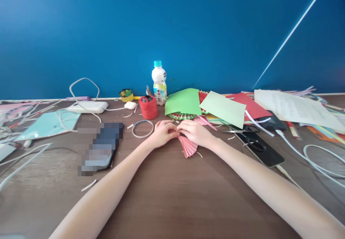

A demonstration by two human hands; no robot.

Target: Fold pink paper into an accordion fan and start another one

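Note:
Both my hands meet at the middle of the brown table (pixel 167 192). My left hand (pixel 162 132) is curled, its fingertips pinching the narrow end of a pink pleated paper fan (pixel 188 146). My right hand (pixel 195 131) lies over the fan's upper part with fingers closed on the same pinched end. The fan's folds spread out toward me below my right hand. A white tape ring (pixel 142 128) lies just left of my left hand.
A red cup (pixel 148 107), a small bottle (pixel 159 83), green paper sheets (pixel 184 101), red paper (pixel 250 104) and folded fans sit behind my hands. Scissors (pixel 246 130) and a black phone (pixel 262 151) lie at right. A blurred dark device (pixel 101 146), power bank (pixel 87 106) and cables lie at left.

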